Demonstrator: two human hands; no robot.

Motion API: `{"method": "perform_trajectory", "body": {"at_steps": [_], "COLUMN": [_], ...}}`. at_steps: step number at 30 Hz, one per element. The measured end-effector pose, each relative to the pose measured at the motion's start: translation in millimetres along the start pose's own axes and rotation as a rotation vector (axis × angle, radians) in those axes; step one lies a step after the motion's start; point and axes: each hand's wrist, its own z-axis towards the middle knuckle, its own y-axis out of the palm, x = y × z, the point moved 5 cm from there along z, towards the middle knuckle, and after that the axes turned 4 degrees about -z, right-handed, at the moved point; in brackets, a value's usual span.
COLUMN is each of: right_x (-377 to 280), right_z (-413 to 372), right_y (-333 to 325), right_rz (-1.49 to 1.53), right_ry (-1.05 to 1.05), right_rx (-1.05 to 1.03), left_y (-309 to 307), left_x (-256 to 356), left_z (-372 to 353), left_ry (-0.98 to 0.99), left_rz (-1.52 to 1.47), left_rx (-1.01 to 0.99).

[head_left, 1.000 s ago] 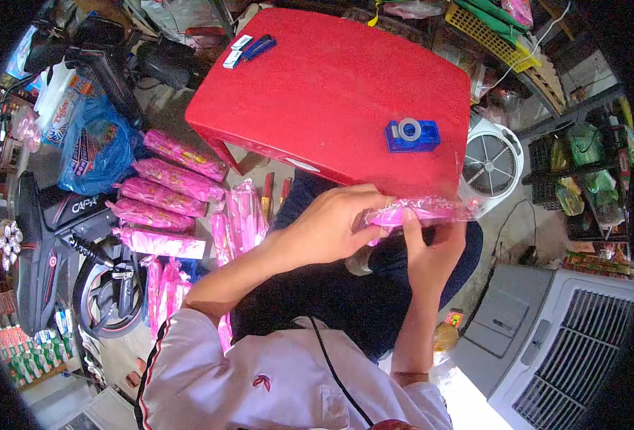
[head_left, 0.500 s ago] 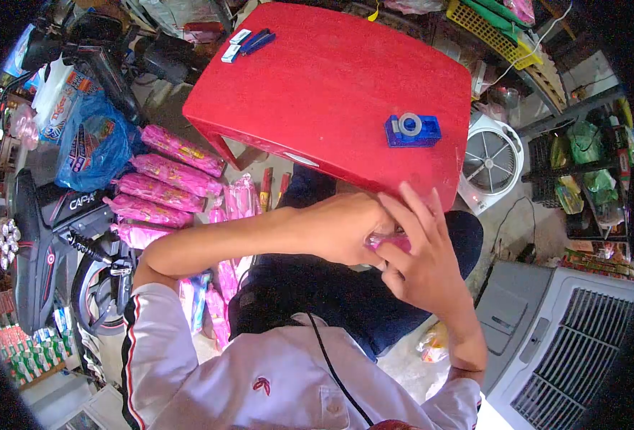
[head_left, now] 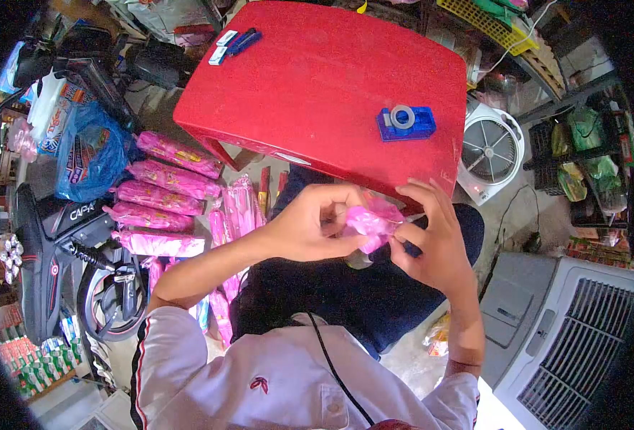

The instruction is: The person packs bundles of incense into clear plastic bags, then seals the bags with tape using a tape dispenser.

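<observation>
Two hands: over the lap, just below the near edge of the red table (head_left: 317,86).
Left hand (head_left: 310,226): fingers curled, pinching the left end of the pink packet (head_left: 370,218).
Right hand (head_left: 435,244): thumb and fingertips gripping its right side, other fingers loosely spread.
Packet place: crumpled between both hands, before the table edge.
Tabletop: blue tape dispenser (head_left: 405,123) near the right edge.

Lit brightly and evenly by soft daylight, with only shallow shadow beneath the red plastic worktop (head_left: 317,79). Blows out to pure white at the bottom right, just beside the white shirt sleeve (head_left: 173,358). Bends strongly toward the edges, fisheye-fashion, inside black corners. Blurs slightly on the crumpled pink plastic wrapper (head_left: 370,221); stays sharp elsewhere.
</observation>
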Motion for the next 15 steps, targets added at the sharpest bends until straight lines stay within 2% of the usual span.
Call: {"method": "perform_trajectory", "body": {"at_steps": [3, 4, 6, 8, 9, 10, 11, 13, 14, 15], "right_x": [2, 2, 3, 8, 11, 7, 7, 9, 8, 6], "right_z": [-2, -3, -5, -15, -20, -13, -13, -15, -15, -14], "right_y": [9, 15, 20, 25, 29, 30, 35, 40, 40, 41], "right_rz": [0.172, 0.24, 0.37, 0.494, 0.557, 0.602, 0.702, 0.898, 0.953, 1.034], "right_ry": [0.03, 0.046, 0.06, 0.199, 0.269, 0.109, 0.114, 0.121, 0.125, 0.143], "right_rx": [0.05, 0.065, 0.115, 0.183, 0.216, 0.346, 0.38, 0.446, 0.391, 0.343], "left_y": [3, 4, -2, -11, -15, -13, -9, -11, -9, -10], "left_x": [13, 7, -12, -23, -23, -21, -17, -14, -12, -13], "left_z": [5, 6, 2, -3, 0, 2, 4, 2, 1, 1], "left_ry": [0.298, 0.346, 0.161, -0.021, -0.003, -0.004, -0.002, 0.092, 0.138, 0.108], "left_rz": [0.674, 0.709, 0.289, -0.07, -0.373, -0.546, -0.718, -0.248, -0.014, 0.016], "left_rx": [-0.006, 0.028, 0.149, 0.315, 0.306, 0.273, 0.237, 0.193, 0.169, 0.188]}}
